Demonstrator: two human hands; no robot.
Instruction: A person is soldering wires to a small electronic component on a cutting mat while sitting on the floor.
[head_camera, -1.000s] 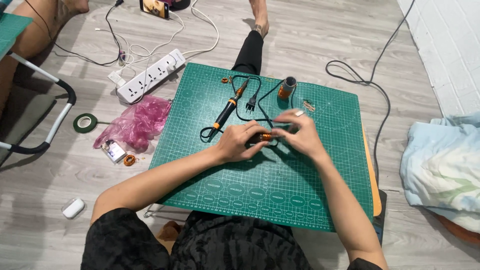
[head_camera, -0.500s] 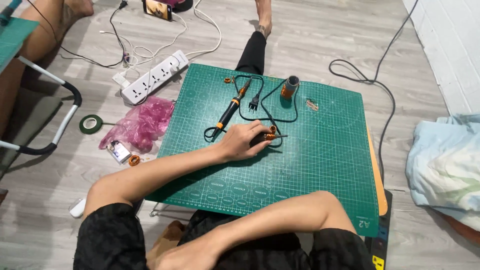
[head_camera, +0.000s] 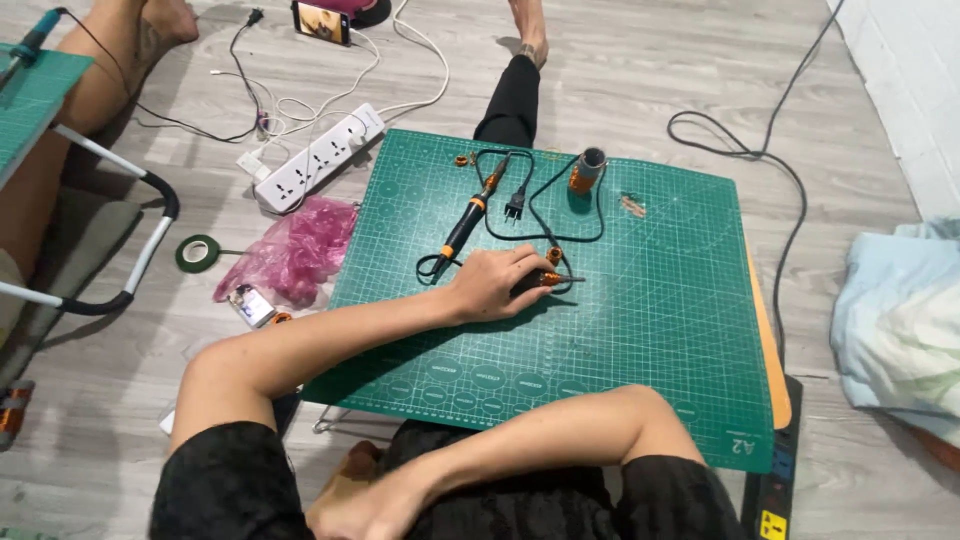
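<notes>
Your left hand (head_camera: 490, 285) lies on the green cutting mat (head_camera: 650, 330), fingers curled down over a small black-and-orange tool (head_camera: 548, 280) whose metal tip pokes out toward the mat's right side. Just beyond it on the mat lies the soldering iron (head_camera: 468, 215) with its looped cord. Your right hand (head_camera: 365, 505) is pulled back off the mat's near edge to your lap; it looks loosely closed, though I cannot tell for sure.
</notes>
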